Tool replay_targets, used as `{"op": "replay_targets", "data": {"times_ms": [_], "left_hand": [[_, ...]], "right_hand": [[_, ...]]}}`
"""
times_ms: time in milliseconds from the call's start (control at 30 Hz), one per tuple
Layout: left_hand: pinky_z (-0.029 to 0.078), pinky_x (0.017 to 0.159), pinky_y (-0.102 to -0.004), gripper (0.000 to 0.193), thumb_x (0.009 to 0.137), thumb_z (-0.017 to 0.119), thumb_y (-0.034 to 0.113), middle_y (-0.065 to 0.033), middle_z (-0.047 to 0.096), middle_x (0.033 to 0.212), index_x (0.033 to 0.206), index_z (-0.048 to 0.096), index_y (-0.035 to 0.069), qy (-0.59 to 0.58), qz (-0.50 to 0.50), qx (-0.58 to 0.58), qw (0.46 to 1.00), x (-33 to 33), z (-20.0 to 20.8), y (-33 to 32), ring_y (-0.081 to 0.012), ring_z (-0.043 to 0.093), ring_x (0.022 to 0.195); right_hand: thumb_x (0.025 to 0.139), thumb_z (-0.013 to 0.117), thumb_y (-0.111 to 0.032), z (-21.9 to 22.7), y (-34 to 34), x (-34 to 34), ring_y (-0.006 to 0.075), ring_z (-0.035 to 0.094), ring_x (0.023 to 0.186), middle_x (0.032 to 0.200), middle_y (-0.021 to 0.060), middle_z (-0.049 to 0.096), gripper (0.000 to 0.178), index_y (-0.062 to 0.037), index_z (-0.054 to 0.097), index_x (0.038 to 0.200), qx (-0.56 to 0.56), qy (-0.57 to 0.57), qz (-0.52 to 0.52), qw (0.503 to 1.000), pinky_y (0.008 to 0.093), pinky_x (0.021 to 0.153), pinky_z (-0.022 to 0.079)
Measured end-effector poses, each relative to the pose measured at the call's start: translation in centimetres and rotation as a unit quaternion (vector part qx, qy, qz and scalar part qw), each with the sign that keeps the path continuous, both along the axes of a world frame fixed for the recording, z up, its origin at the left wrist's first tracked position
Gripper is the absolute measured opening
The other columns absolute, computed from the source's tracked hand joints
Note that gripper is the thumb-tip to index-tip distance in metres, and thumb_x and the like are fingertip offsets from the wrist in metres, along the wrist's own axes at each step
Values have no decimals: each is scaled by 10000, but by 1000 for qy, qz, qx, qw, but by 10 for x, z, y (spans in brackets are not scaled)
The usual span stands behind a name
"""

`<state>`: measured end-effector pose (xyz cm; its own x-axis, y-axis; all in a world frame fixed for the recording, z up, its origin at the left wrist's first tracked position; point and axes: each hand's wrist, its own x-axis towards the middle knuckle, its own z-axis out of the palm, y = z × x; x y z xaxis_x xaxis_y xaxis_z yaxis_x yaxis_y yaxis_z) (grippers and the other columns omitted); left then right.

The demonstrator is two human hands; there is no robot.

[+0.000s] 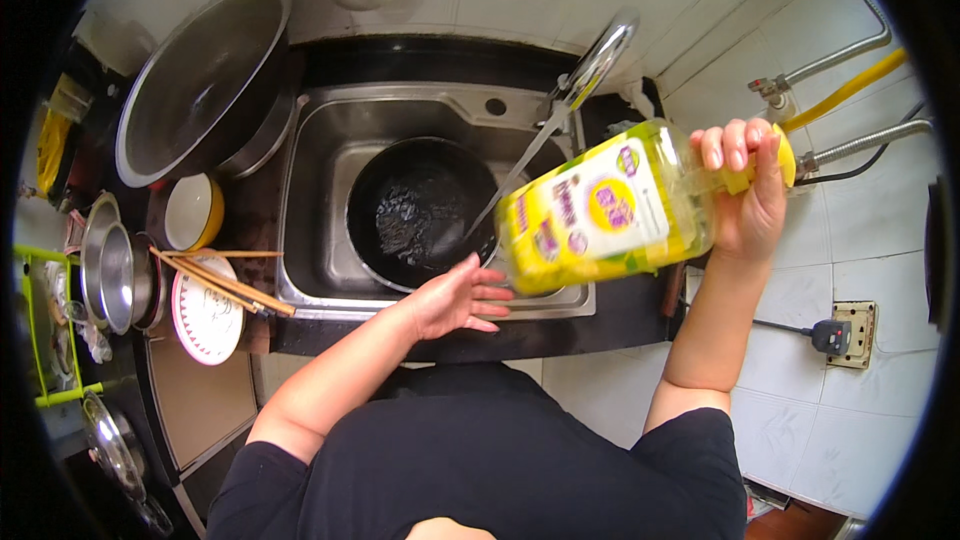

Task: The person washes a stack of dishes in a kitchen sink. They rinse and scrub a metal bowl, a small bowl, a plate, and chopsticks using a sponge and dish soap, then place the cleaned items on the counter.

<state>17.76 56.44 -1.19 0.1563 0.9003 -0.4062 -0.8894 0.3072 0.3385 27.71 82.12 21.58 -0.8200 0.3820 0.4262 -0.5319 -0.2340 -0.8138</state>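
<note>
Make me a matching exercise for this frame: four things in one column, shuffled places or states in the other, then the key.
1. yellow bottle
2. black pan
3. chopsticks
4. plug

A. lying across a plate
B. in a wall socket
C. gripped by the right hand
D. in the sink, under running water

Pairs: 1-C, 2-D, 3-A, 4-B

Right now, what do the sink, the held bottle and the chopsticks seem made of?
Sink: likely stainless steel, satin grey with soft reflections. Bottle: probably glossy plastic, see-through near its neck. Chopsticks: smooth wood or bamboo, judging by their tan colour; could be either.
</note>
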Motion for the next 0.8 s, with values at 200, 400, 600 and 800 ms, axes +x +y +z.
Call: {"op": "replay_targets", "data": {"times_ms": [200, 400, 600, 800], "left_hand": [[275, 1010, -516, 1082, 569, 351, 861, -147, 347, 1367, 1371, 282, 138, -125, 128, 156, 971, -13, 33, -45, -336, 336, 1253], [436, 787, -615, 824, 725, 352, 752, -197, 405, 1295, 1344, 343, 209, -248, 30, 122, 961, -10, 18, -82, -430, 384, 1176], [483, 816, -487, 693, 691, 624, 510, -94, 488, 1216, 1272, 417, 194, 8, 293, 140, 946, -27, 23, -99, -309, 493, 1088], [296, 1022, -400, 769, 734, 623, 511, -81, 421, 1280, 1328, 288, 154, 128, 459, 146, 867, -32, 39, -114, -249, 384, 1204]], "right_hand": [[924, 453, -303, -61, -62, -29, 152, 503, 635, 634, -14, 487, 212, -123, 538, 850, -74, 47, 149, 985, 351, 822, 415], [874, 534, -274, -58, -94, -58, 175, 586, 652, 636, 28, 586, 189, -94, 580, 839, 76, 112, 342, 930, 358, 818, 417], [839, 550, -428, -78, -106, -57, 282, 560, 986, 995, 149, 609, 475, -25, 532, 1091, -51, -100, 39, 993, 407, 925, 384], [839, 534, -454, -94, -118, -50, 302, 593, 888, 937, 133, 604, 442, -70, 485, 1054, -312, -220, -150, 912, 448, 863, 440]]}}
